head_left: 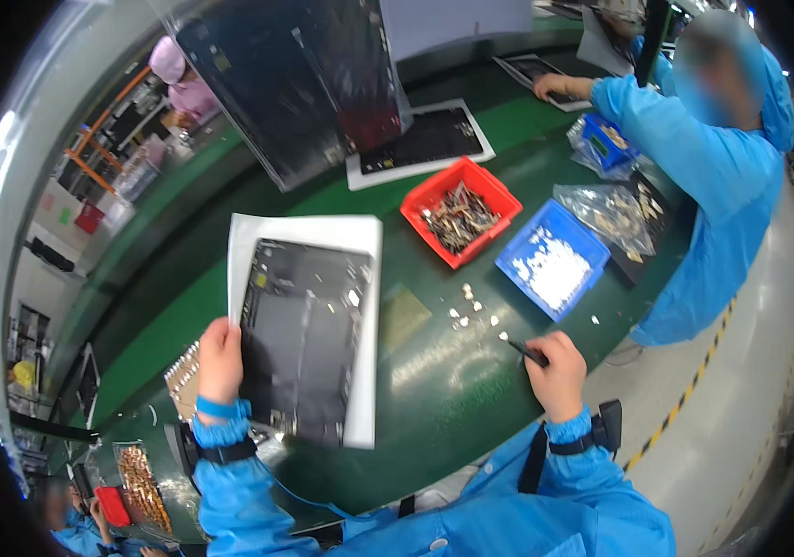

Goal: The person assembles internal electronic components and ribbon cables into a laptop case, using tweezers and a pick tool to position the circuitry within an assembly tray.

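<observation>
My left hand (220,362) is closed on the left edge of an opened tablet housing (302,343) with dark insides. The housing lies on a white sheet (364,371), which shows past its top and right sides. My right hand (556,371) pinches slim black tweezers (529,351), their tip beside small white pieces (495,321) scattered on the green table (452,390). Beyond them stands a blue tray (596,249) holding many white pieces. To its left, a red bin (512,202) contains small metallic parts.
Another opened tablet (429,139) lies behind the red bin, partly under a hanging clear sheet with dark panels (285,84). Clear plastic bags (606,213) sit beside the blue tray. At the right, a co-worker's sleeve (666,111) reaches over the table. A brown strip (181,381) lies by my left wrist.
</observation>
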